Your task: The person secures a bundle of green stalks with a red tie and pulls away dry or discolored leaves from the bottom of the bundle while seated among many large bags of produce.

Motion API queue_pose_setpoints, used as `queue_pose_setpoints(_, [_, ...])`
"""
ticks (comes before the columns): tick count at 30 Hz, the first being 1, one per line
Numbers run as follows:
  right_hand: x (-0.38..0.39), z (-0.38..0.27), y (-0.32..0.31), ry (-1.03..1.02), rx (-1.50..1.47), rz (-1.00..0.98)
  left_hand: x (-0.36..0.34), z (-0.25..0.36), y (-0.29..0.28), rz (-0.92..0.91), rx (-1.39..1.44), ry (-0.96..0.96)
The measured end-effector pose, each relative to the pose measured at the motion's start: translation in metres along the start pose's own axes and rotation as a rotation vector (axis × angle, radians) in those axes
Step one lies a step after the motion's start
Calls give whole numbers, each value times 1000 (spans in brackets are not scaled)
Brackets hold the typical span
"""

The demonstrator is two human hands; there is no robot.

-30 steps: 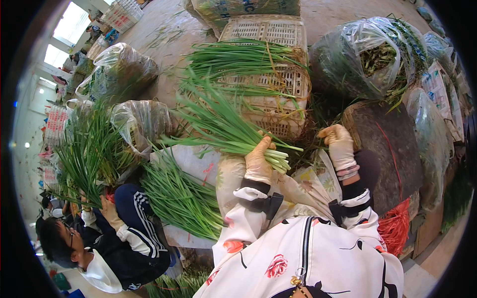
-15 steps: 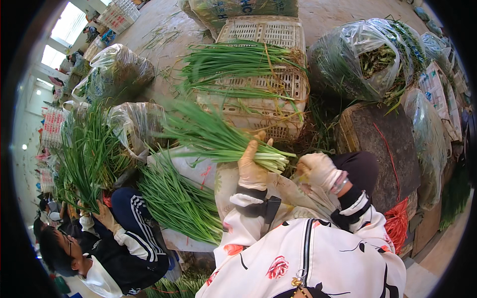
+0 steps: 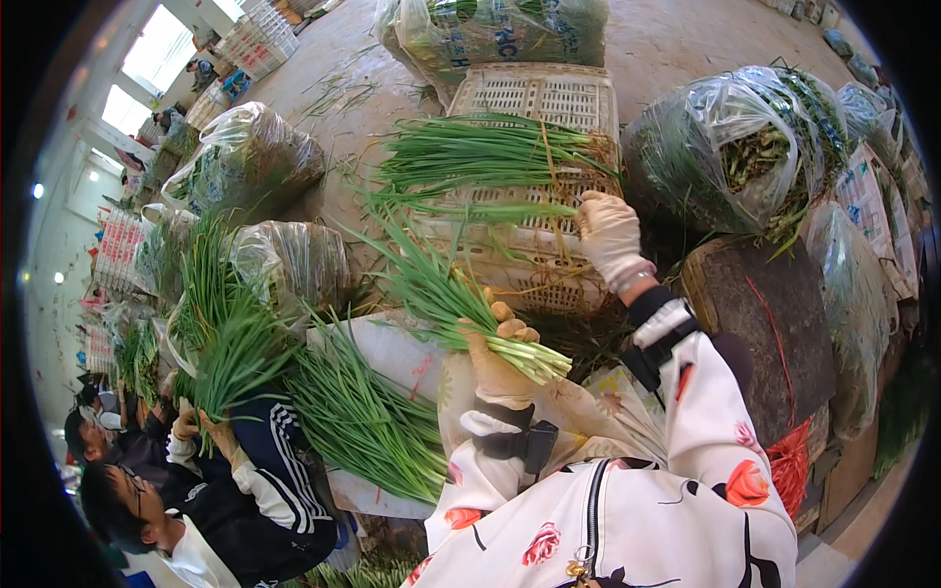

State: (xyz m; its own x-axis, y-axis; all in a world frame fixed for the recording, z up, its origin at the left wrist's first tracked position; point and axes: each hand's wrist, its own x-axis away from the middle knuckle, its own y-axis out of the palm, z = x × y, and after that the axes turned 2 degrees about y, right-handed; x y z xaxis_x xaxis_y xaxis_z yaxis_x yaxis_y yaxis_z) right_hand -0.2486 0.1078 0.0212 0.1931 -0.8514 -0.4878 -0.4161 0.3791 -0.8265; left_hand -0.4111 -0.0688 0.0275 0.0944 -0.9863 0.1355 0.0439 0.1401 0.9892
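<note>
My gloved left hand (image 3: 502,367) is closed around a bunch of chives (image 3: 446,304), long green leaves pointing up and left, pale stem ends (image 3: 534,358) sticking out to the right. My gloved right hand (image 3: 610,235) reaches forward to the right edge of an upturned white plastic crate (image 3: 549,90). Its fingers are closed at the stem end of a few loose chives (image 3: 510,211) lying across the crate. Just beyond them, a thicker pile of chives (image 3: 480,152) rests on the same crate, roots to the right.
Another heap of chives (image 3: 368,421) lies on a pale sheet at my left. Beside it a co-worker (image 3: 186,500) holds a bunch of greens (image 3: 245,353). Plastic bags of greens (image 3: 735,147) stand around the crate. A dark board (image 3: 760,323) and red strings (image 3: 789,465) are at my right.
My right hand has moved from beside the bunch's stem ends forward to the loose chives on the crate. The left hand still grips its bunch, its leaves now pointing more upward.
</note>
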Motion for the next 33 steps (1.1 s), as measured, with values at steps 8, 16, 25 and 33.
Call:
queue_pose_setpoints(8, [78, -15, -73, 318, -851, -105, -1, -15, -13, 212, -372, -58])
queue_pose_setpoints(16, [141, -50, -98, 625, -1176, -386, -5, -25, -10, 383, -563, 8])
queue_pose_setpoints(25, [172, -61, -101, 303, -1064, -333, -10, -19, -21, 350, -655, -158])
queue_pose_setpoints(33, [153, -68, -112, 93, -758, -207, 3, -25, 3, 131, -490, -328])
